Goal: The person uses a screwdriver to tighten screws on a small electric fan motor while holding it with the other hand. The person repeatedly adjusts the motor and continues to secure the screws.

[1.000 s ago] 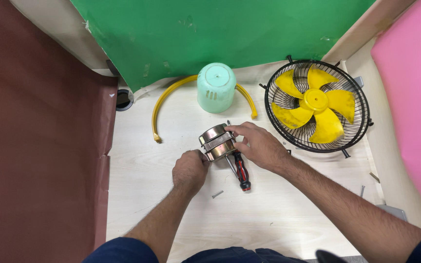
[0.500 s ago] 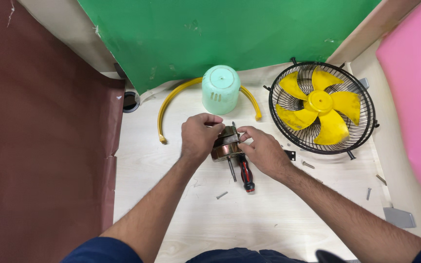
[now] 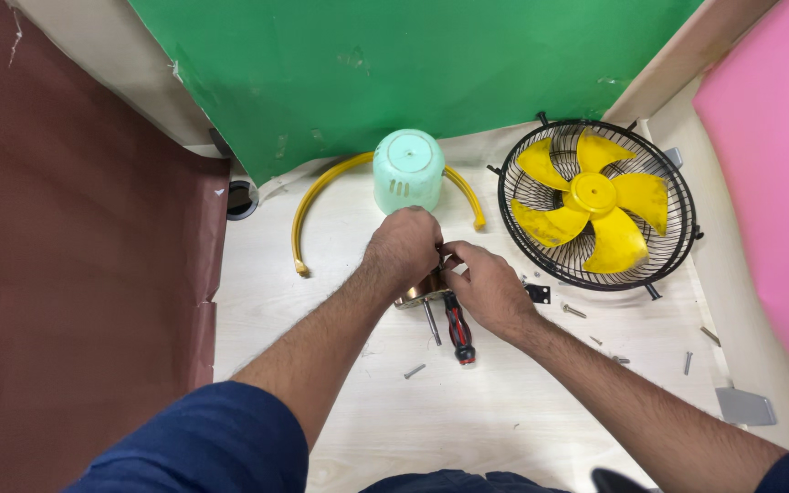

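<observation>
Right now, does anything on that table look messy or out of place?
Yes. Loose screws lie scattered over the table near the black fan cage, and a red-and-black screwdriver lies beneath both hands, which cover a metal part. Nothing looks broken.

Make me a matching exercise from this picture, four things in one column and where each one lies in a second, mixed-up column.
Things:
1. fan blade
2. screwdriver
3. mint green cover
4. motor

Places:
A. inside the arc of the yellow ring
B. under the left hand and right hand
C. in the black wire grille
D. flat on the table, just below the right hand

Pairs: 1-C, 2-D, 3-A, 4-B
</observation>
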